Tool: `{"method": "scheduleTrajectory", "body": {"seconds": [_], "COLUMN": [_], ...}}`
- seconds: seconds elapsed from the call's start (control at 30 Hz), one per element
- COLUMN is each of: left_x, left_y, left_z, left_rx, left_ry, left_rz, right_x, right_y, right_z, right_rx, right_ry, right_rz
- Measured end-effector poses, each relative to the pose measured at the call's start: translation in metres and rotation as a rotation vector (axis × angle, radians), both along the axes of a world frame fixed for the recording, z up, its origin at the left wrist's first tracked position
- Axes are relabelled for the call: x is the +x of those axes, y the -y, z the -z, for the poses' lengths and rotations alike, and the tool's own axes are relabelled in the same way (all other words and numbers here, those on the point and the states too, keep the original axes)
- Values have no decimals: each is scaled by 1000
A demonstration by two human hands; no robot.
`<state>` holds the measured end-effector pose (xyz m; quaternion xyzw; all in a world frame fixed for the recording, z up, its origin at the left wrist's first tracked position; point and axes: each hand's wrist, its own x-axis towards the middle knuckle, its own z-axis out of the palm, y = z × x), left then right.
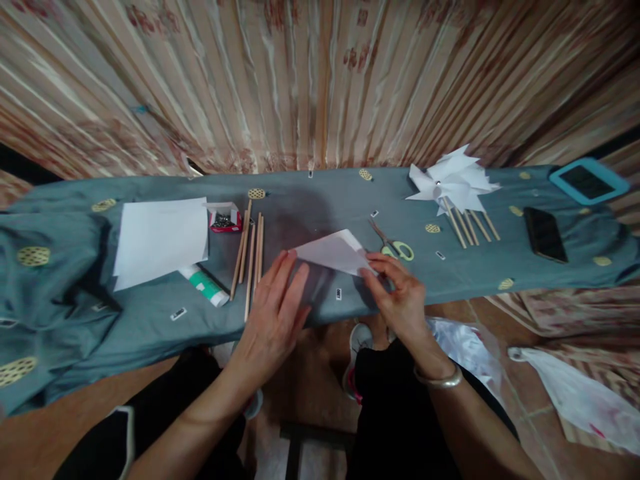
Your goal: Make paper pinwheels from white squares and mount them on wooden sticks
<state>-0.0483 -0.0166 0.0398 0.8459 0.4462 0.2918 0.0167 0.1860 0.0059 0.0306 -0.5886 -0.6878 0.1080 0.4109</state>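
On the head cam, a folded paper [333,252] is held mid-table toward the front edge, right corner pinched by the right hand [400,297], left tip touched by the looser left hand [273,307]. The left is crowded by wooden sticks [243,250], the right by scissors [393,244]. White sheets [163,237], a small red box [227,228] and a glue stick [206,285] are parked toward the left end; pinwheels [463,175], a phone [545,233] and a blue-framed device [590,181] toward the right. Everything's laid on grey-green cloth [325,200], backed by a pleated curtain [320,80].
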Motion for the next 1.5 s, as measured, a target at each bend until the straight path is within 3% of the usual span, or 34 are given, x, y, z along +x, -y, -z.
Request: {"method": "scheduleTrajectory", "body": {"seconds": [0.13,0.23,0.43,0.6,0.9,1.17,1.3,1.5], "left_x": [14,22,23,12,2,6,8,5], "left_y": [4,7,0,-7,-7,5,7,7], "left_z": [-8,-6,5,9,23,26,19,17], "left_rx": [61,58,12,-26,39,-95,-153,-229], "left_ry": [-40,-119,-240,-174,-27,167,138,135], "left_rz": [35,46,41,94,150,223,184,121], "right_x": [1,-13,-37,-25,4,15,21,18], "right_y": [6,18,39,36,20,15,9,3], "right_z": [-14,-11,-4,-9,-1,-3,-5,1], "right_rx": [157,166,96,-76,-236,-212,-301,-463], "right_ry": [226,368,412,474,552,356,166,-40], "right_rz": [-32,-147,-296,-485,-461,-505,-510,-353]}}
